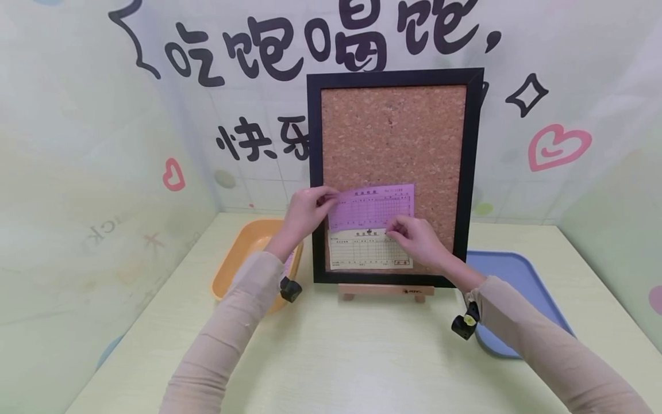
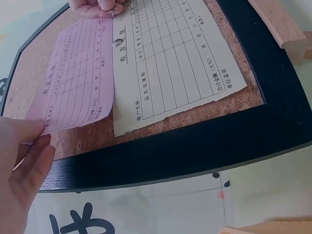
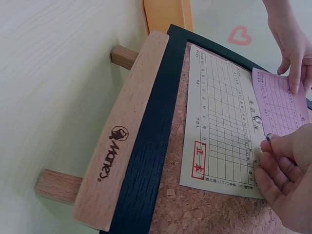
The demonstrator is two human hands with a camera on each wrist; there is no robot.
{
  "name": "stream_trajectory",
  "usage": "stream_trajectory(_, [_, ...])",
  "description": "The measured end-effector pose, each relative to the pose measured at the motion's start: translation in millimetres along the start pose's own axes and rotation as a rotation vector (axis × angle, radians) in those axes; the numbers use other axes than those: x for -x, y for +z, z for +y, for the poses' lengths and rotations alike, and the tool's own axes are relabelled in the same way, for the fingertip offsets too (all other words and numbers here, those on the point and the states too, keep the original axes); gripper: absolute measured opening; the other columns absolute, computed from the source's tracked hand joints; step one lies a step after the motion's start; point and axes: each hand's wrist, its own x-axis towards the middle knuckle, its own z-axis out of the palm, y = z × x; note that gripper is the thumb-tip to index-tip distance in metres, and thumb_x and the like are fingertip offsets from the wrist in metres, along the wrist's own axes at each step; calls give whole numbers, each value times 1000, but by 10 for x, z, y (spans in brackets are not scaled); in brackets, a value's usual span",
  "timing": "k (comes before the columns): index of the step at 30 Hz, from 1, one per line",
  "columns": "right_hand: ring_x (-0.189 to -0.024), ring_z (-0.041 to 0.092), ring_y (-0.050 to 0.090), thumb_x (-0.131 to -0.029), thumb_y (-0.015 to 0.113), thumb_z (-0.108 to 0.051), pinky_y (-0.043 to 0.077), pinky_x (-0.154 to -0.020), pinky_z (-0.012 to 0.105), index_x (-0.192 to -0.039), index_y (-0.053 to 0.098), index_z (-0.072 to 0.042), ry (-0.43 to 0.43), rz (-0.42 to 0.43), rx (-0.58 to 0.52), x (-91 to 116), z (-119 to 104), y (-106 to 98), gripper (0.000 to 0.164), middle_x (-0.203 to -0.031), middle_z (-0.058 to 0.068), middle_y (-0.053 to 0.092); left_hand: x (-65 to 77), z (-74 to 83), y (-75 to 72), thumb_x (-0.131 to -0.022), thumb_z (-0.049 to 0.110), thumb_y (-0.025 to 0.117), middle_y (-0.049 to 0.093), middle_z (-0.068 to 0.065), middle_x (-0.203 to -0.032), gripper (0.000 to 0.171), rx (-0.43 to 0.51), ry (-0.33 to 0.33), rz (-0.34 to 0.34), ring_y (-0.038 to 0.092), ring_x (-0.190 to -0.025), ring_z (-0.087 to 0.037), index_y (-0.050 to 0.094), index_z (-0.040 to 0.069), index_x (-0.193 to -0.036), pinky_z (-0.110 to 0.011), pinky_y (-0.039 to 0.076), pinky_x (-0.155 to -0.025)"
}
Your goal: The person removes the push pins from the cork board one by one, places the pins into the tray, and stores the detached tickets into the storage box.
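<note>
A black-framed cork board point(image 1: 393, 138) leans upright in front of me. Low on it is a cream receipt slip point(image 1: 357, 256), with a silver thumbtack point(image 3: 257, 119) at the middle of its top edge. Just above, a pink receipt slip point(image 1: 369, 207) lies against the cork, its lower edge meeting the cream one. My left hand point(image 1: 305, 213) pinches the pink slip's upper left corner between thumb and fingers. Between thumb and forefinger, my right hand point(image 1: 420, 238) holds another silver thumbtack point(image 3: 269, 137) close to the pink slip's lower edge, right of the first tack.
A small wooden stand point(image 1: 385, 290) carries the board on the pale table. Left of it sits an orange tray point(image 1: 243, 241) with pink paper inside, partly behind my left arm. At the right, a blue tray point(image 1: 507, 287) is partly covered by my right arm.
</note>
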Motion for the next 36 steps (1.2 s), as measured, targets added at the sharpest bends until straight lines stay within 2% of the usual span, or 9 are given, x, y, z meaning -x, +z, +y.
stream_trajectory(11, [-63, 16, 48, -88, 57, -5, 42, -55, 23, -89, 61, -3, 11, 7, -36, 162, 107, 12, 4, -79, 8, 62, 103, -19, -43, -85, 7, 62, 69, -11, -90, 15, 66, -58, -1, 61, -72, -17, 68, 1, -97, -27, 51, -62])
stream_trajectory(22, [-63, 14, 48, -87, 59, -5, 43, -53, 22, -89, 61, -2, 34, 35, -33, 376, 250, -17, 4, -79, 8, 62, 246, -110, -113, -84, 6, 63, 69, -12, -88, 14, 57, -71, 55, 62, -74, -19, 69, 0, -95, -29, 53, -65])
stream_trajectory(31, [-63, 13, 49, -85, 61, -5, 44, -54, 22, -88, 62, -2, 71, 47, -39, 601, 367, -19, 4, -78, 7, 63, 434, -180, -194, -83, 5, 64, 69, -13, -85, 13, 124, -102, 111, 62, -70, -20, 69, 0, -93, -30, 53, -60])
stream_trajectory(36, [-63, 11, 50, -85, 61, -7, 44, -54, 21, -86, 61, -1, 70, 52, -46, 706, 439, -27, 6, -77, 6, 63, 557, -247, -232, -83, 5, 63, 69, -12, -86, 12, 144, -106, 129, 62, -68, -18, 69, 0, -93, -26, 52, -58])
